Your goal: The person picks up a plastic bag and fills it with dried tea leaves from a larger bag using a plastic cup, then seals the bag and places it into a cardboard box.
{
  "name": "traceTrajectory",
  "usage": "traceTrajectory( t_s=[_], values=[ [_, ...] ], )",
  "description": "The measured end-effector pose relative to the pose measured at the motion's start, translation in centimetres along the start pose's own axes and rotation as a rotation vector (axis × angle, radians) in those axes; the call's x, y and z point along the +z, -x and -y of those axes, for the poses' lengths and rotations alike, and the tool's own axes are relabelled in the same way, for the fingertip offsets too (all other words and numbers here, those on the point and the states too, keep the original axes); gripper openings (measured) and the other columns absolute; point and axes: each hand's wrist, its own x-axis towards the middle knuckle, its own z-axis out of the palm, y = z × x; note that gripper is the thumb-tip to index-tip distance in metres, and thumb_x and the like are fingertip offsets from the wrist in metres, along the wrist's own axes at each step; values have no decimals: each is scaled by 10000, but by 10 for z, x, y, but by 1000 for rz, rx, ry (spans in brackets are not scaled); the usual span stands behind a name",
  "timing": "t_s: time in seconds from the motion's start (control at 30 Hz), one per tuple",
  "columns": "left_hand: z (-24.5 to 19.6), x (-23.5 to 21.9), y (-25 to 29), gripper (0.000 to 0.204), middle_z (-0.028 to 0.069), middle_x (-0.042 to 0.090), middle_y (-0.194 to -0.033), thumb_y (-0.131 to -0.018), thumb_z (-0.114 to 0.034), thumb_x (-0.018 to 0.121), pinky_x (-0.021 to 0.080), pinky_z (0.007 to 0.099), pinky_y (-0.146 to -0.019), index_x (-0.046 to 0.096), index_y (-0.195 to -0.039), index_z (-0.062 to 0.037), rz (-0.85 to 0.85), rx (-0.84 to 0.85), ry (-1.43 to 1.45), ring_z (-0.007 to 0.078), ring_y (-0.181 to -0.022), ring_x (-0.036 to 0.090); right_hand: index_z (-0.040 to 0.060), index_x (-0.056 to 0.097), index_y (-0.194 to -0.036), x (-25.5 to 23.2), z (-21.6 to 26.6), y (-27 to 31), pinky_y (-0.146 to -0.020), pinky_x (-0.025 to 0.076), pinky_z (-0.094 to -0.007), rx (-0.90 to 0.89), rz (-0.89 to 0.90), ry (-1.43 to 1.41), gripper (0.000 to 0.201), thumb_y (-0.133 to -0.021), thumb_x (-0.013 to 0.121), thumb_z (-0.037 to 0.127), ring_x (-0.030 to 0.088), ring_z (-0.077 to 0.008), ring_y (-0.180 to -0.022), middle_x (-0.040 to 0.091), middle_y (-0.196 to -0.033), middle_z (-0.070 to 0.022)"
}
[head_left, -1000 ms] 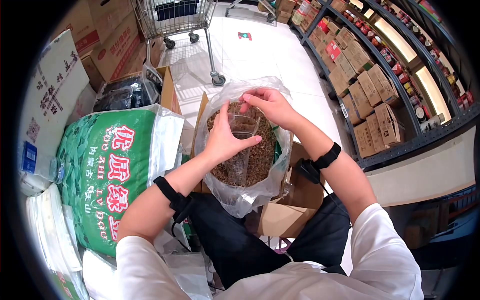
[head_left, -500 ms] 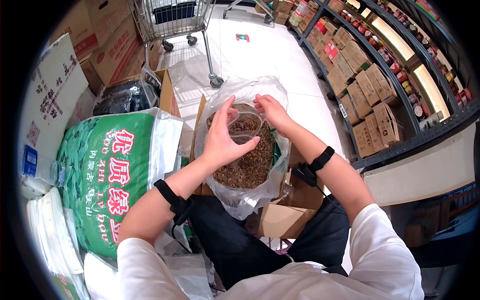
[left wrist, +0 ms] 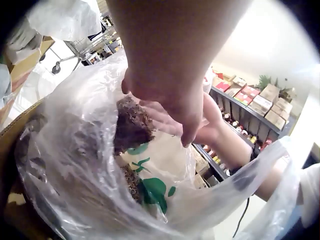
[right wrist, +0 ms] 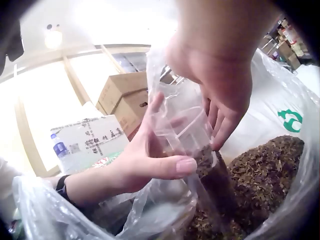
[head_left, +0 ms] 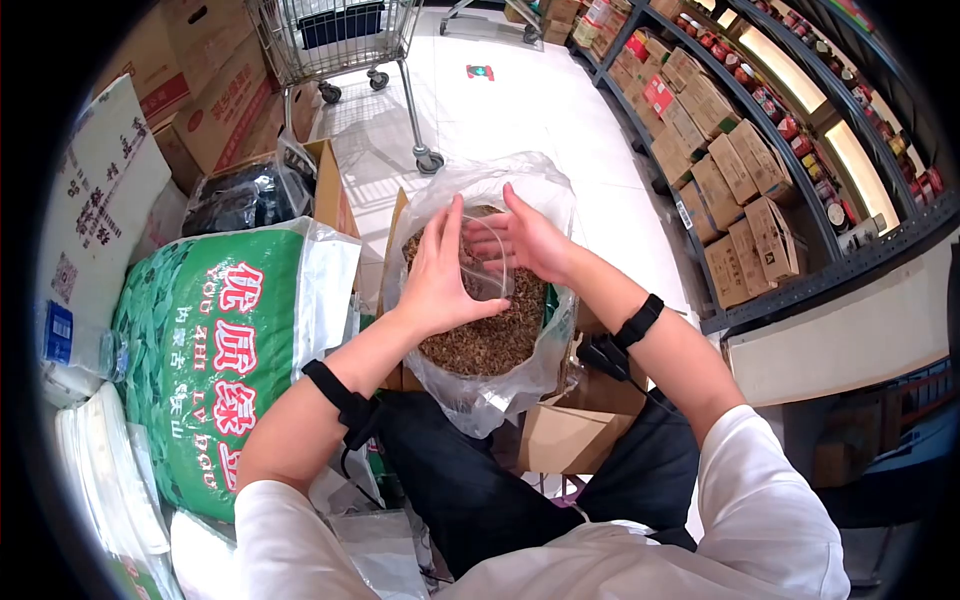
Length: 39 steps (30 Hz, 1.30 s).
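Your left hand (head_left: 430,285) is curling fingers and thumb round the clear pouch (right wrist: 180,120)—apparently keeping its mouth spread—while your right hand (head_left: 535,240) is staying clear of any grip, fingers extended beside it. The pouch is standing over the dried flakes (head_left: 480,345) within the large plastic bag (head_left: 468,408).

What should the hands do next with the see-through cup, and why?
Perhaps lower the cup a little: the left hand curves round it, and the brown bits lie below in the bag.
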Motion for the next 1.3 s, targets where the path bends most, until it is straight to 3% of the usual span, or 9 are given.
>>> traceTrajectory(
  t_s=[0.23,0.33,0.43,0.57,0.83,1.0,1.07,1.13,1.3],
  values=[
    [13,5,-3,1094,226,477,-1248,-632,-224,815,428,439,-1003,171,-1502,-69,-184,11,95,350,-1165,515,-16,315,-1446,-20,-26,-16,-995,429,-446,23,-222,18,746,-991,312,576,380,-355,-1346,425,-1433,-216],
    [7,0,-4,1072,225,476,-1256,-643,-237,820,425,433,-1007,193,-1495,-63,-244,2,102,346,-1175,514,-13,225,-1486,-22,-47,-28,-1009,413,-478,285,-365,259,764,-972,449,506,377,-370,-1345,366,-1470,-238],
    [5,0,-4,1091,227,471,-1275,-656,-265,832,421,434,-1014,171,-1500,-63,-270,-4,111,345,-1190,510,85,1,-1539,-42,-80,-53,-1104,296,-531,525,-320,965,971,-886,584,506,193,-417,-1430,127,-1551,-285],
    [9,2,-3,1112,235,465,-1290,-659,-282,837,420,433,-1017,148,-1502,-56,-279,-43,61,348,-1201,506,121,6,-1542,-47,-106,-63,-1133,233,-554,396,-334,1514,1036,-832,626,551,89,-486,-1432,-24,-1575,-257],
    [18,6,-3,1100,238,468,-1294,-668,-299,836,423,424,-1013,161,-1495,-32,-246,-28,35,352,-1205,503,155,160,-1533,-14,-131,-42,-1080,298,-570,368,-356,1642,1048,-739,692,585,210,-473,-1398,161,-1544,-243],
    [17,8,-4,1089,217,490,-1243,-652,-303,824,430,462,-974,179,-1489,-36,-289,29,18,377,-1157,515,146,336,-1468,-15,-115,-21,-1031,376,-527,333,-98,1681,943,-725,721,580,333,-433,-1326,314,-1447,-219],
    [15,6,-2,1083,234,476,-1291,-668,-312,840,428,428,-1004,185,-1480,-21,-230,-9,-15,352,-1195,513,153,299,-1486,-27,-121,-21,-1051,355,-532,299,-119,1618,1016,-695,732,620,326,-439,-1330,296,-1465,-218],
    [18,8,-1,1073,233,478,-1288,-668,-316,839,428,429,-1005,196,-1475,-22,-227,-6,-15,351,-1196,513,156,272,-1496,-32,-139,-22,-1060,341,-537,162,-464,1757,1024,-703,721,624,334,-451,-1320,313,-1446,-218],
    [21,11,-2,1075,220,478,-1263,-659,-326,814,425,460,-981,194,-1484,-28,-231,7,-1,378,-1168,505,137,315,-1481,-16,-163,-26,-1059,302,-574,258,-344,1533,897,-776,661,571,316,-488,-1330,277,-1489,-265]
  ],
)
